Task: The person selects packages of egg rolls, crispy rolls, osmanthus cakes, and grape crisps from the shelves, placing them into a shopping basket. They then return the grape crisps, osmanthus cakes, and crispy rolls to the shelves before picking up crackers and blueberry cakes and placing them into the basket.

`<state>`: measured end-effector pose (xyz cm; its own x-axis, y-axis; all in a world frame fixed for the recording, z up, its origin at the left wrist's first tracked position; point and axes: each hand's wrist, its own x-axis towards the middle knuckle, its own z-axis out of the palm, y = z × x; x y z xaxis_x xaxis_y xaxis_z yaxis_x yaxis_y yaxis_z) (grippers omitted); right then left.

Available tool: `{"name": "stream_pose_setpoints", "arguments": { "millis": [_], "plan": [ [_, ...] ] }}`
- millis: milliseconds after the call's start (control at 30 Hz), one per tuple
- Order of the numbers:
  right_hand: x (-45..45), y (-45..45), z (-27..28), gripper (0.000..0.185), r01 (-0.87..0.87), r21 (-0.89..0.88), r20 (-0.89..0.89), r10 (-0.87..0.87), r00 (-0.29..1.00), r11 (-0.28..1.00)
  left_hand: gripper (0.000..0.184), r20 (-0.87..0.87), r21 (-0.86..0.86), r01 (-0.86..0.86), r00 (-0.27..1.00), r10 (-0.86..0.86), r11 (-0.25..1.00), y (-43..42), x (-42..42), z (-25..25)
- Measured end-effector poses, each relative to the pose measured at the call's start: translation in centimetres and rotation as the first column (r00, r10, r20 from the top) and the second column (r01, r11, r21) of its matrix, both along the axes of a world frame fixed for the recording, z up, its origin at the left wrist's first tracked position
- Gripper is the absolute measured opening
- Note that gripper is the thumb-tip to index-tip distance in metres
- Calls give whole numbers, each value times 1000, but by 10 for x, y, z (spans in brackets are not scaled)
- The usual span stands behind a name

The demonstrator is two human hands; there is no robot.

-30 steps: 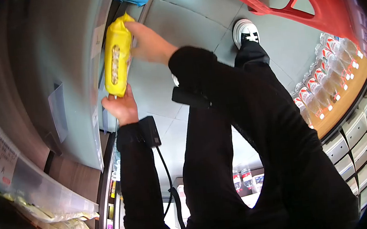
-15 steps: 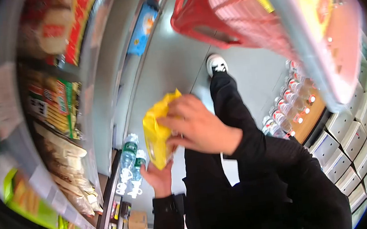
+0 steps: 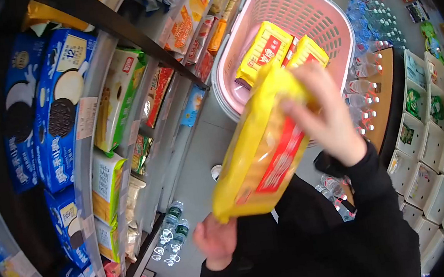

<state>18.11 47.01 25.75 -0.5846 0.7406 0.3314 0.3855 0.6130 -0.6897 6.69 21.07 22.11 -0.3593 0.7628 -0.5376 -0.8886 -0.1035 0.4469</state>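
Observation:
My right hand (image 3: 328,110) is closed around the upper end of a large yellow snack package (image 3: 260,161) with a red label, which hangs tilted in front of me. Just under the package's lower corner is my left hand (image 3: 216,243), fingers apart and partly hidden by it; whether it touches the package I cannot tell. Behind the package's top end stands a pink shopping basket (image 3: 316,4) with a grey rim. Inside the basket lie a yellow packet (image 3: 264,51) with a red label and another yellow packet (image 3: 308,52), partly covered by my hand.
Shelves on the left hold blue cookie boxes (image 3: 62,110), green-and-white packs (image 3: 119,98) and orange bags (image 3: 189,19). Water bottles (image 3: 172,229) stand on the floor by the shelf. To the right are more bottles (image 3: 365,70) along a wooden ledge (image 3: 387,98) and white bins (image 3: 431,147).
The view has tilted up, bringing the basket to upper centre and more shelf into sight. The yellow package has come up closer to the camera, while my left hand has shifted to its lower corner.

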Motion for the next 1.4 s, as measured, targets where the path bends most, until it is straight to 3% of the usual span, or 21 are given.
{"name": "stream_pose_setpoints", "arguments": {
  "millis": [67,133,233,300,433,567,633,700,767,833,900,933,1000,1100,1133,1200,1233,1267,1400],
  "plan": [
    [13,34,11,36,86,-16,118,-84,990,996,60,18,189,79,996,-84,979,45,14,4],
    [26,73,4,38,151,-101,190,-130,973,983,57,67,255,130,986,-151,958,87,24,4],
    [33,135,-32,41,118,-57,206,-104,973,991,59,93,125,166,980,-178,978,153,36,-1],
    [32,162,-57,40,161,-49,318,-137,938,986,57,105,77,174,978,-182,982,190,37,-9],
    [17,182,-87,40,121,35,414,-125,902,992,49,127,-68,226,968,-216,972,244,35,-56],
    [14,207,-141,42,178,-65,427,-134,894,982,45,-9,-125,176,984,-179,976,276,32,-86],
    [17,213,-155,45,213,-303,462,-52,886,929,44,-42,-130,165,984,-172,978,281,34,-94],
    [24,217,-167,47,220,-334,512,-20,859,917,41,-58,-147,216,972,-226,965,282,34,-96],
    [31,216,-178,49,229,-290,466,-72,882,929,34,26,-165,174,985,-172,971,274,32,-93],
    [32,199,-161,53,158,-132,444,-84,892,979,32,-204,-90,257,941,-271,962,260,28,-82],
    [33,173,-135,52,13,5,354,-14,935,1000,47,-328,-80,280,899,-291,957,232,21,-46],
    [29,150,-109,49,-30,9,312,26,950,999,50,-310,-151,279,898,-314,948,209,17,-46],
    [22,98,-65,45,-79,2,254,76,964,997,44,-250,-30,379,893,-374,925,167,-4,-22],
    [10,26,-32,44,-138,-111,95,148,984,984,38,-121,-7,433,894,-431,901,103,-39,-13],
    [10,2,-29,41,-173,-172,151,199,968,970,36,-114,-83,386,912,-393,919,81,-48,-24],
    [-3,-40,-40,38,-246,-254,62,270,961,935,34,-96,-164,340,929,-358,926,44,-65,-53],
    [-11,-61,-55,37,-283,-263,-23,288,957,922,32,-138,-300,361,900,-414,883,27,-73,-71],
    [-23,-79,-72,36,-294,-286,-52,291,955,912,31,-169,-431,368,864,-474,824,11,-80,-90],
    [-75,-134,-174,38,-287,-408,-30,301,953,867,29,-71,-580,400,843,-534,710,-29,-112,-180]
  ]
}}
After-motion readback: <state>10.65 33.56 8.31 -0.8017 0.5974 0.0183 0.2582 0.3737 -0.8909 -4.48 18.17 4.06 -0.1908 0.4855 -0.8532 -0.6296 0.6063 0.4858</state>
